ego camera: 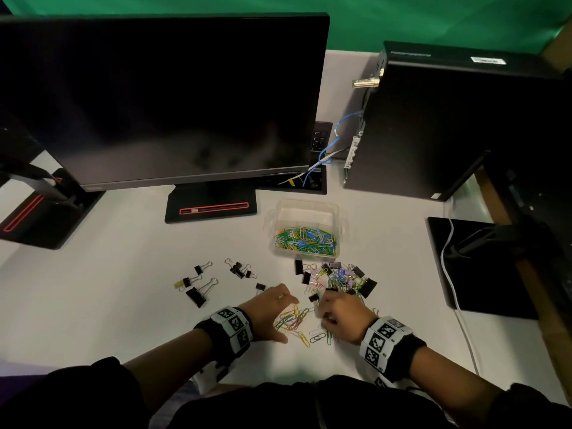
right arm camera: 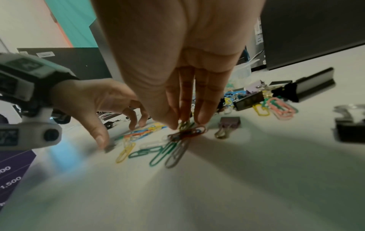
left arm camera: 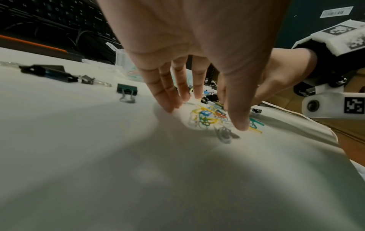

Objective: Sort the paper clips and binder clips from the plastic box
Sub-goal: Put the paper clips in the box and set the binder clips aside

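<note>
Head view: the clear box (ego camera: 305, 226) holds coloured paper clips, far of a mixed pile (ego camera: 335, 278); black binder clips (ego camera: 198, 284) lie left. Left wrist view: left hand (left arm camera: 197, 62) fingers straight, slightly spread over loose clips (left arm camera: 207, 118). Right wrist view: right hand (right arm camera: 183, 70) fingertips pinch a clip cluster (right arm camera: 186, 132).

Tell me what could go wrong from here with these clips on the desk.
The right hand pinches tangled paper clips; linked ones may drag along or drop back. The unsorted mixed pile lies right beside the loose paper clips under the left hand, so a sweep could remix them. Small binder clips near the fingers might get scooped in.
</note>
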The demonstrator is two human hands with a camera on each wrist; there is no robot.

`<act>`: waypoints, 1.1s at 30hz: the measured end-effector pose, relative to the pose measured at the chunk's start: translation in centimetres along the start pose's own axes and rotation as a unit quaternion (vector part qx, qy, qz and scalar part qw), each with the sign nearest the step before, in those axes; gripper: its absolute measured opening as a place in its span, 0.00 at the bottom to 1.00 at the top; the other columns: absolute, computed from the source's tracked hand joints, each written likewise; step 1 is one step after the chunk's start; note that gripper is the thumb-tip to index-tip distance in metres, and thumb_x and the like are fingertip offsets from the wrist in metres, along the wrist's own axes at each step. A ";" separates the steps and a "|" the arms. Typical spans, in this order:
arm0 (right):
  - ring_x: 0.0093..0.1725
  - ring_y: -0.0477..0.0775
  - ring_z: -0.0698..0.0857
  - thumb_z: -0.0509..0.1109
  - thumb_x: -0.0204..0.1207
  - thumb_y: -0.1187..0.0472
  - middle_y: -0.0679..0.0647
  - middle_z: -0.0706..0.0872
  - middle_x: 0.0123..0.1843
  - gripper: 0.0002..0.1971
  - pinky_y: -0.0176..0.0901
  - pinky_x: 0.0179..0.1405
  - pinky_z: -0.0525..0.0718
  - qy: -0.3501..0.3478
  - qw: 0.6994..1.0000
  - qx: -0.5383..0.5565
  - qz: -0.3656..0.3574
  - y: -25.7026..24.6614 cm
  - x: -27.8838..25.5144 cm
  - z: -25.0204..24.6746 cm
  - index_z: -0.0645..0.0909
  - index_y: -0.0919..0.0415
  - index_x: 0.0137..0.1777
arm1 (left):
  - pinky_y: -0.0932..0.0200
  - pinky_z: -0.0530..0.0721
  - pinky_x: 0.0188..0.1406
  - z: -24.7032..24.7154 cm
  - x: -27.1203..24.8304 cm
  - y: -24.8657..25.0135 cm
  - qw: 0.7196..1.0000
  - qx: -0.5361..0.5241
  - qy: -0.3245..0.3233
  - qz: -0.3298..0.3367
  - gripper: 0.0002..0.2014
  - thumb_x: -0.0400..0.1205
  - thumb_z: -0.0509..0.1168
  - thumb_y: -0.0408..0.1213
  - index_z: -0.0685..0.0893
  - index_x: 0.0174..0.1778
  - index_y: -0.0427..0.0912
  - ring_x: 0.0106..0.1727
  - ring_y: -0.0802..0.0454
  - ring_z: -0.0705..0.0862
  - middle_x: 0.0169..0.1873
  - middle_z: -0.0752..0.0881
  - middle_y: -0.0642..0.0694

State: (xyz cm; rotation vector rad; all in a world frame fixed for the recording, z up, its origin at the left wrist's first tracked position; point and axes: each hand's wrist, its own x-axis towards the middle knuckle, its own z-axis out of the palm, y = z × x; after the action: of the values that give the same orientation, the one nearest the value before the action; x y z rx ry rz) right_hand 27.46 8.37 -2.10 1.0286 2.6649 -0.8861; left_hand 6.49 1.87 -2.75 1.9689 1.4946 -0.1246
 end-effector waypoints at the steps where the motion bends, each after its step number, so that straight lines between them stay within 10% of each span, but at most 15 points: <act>1: 0.55 0.52 0.81 0.66 0.73 0.64 0.54 0.83 0.57 0.11 0.36 0.53 0.75 0.005 1.000 0.015 -0.002 0.2 -0.1 -0.1 0.85 0.59 0.54 | 0.56 0.66 0.73 0.1 0.0 -0.1 1.000 -0.003 -0.004 -0.003 0.40 0.71 0.75 0.48 0.64 0.76 0.44 0.72 0.47 0.67 0.72 0.65 0.44; 5: 0.40 0.50 0.77 0.68 0.70 0.67 0.55 0.82 0.47 0.12 0.37 0.44 0.73 0.052 0.996 0.068 0.033 1.1 -0.1 -0.7 0.85 0.59 0.52 | 0.56 0.69 0.71 0.3 0.2 0.3 0.999 -0.033 0.010 0.014 0.38 0.72 0.73 0.48 0.65 0.77 0.47 0.70 0.47 0.69 0.69 0.67 0.44; 16: 0.58 0.54 0.81 0.65 0.74 0.61 0.56 0.81 0.58 0.13 0.36 0.58 0.75 0.010 0.999 0.007 0.030 0.4 -1.1 0.1 0.83 0.58 0.58 | 0.48 0.77 0.64 -0.5 2.1 2.1 0.997 0.068 0.032 0.008 0.35 0.81 0.61 0.52 0.56 0.81 0.46 0.68 0.42 0.69 0.70 0.65 0.40; 26: 0.67 0.54 0.75 0.74 0.66 0.60 0.55 0.72 0.67 0.33 0.36 0.65 0.71 -0.077 0.997 0.017 0.009 0.5 -1.7 -0.1 0.70 0.53 0.72 | 0.50 0.73 0.70 -1.4 0.0 0.4 0.998 -0.037 -0.028 -0.045 0.48 0.63 0.80 0.47 0.61 0.75 0.43 0.68 0.46 0.73 0.69 0.67 0.43; 33: 0.63 0.55 0.76 0.77 0.62 0.64 0.54 0.68 0.62 0.39 0.36 0.62 0.75 -0.049 0.995 0.086 0.028 -0.3 -0.2 1.3 0.66 0.52 0.74 | 0.59 0.73 0.57 -0.7 -0.7 0.7 0.994 -0.078 -0.034 -0.074 0.33 0.71 0.75 0.36 0.66 0.70 0.42 0.63 0.44 0.76 0.65 0.71 0.42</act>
State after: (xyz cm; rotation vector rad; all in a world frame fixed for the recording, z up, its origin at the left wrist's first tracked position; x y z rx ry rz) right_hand 27.39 7.36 -2.92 1.0596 2.5027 -1.1398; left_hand 6.60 1.55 -1.56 1.7136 1.5567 -0.1322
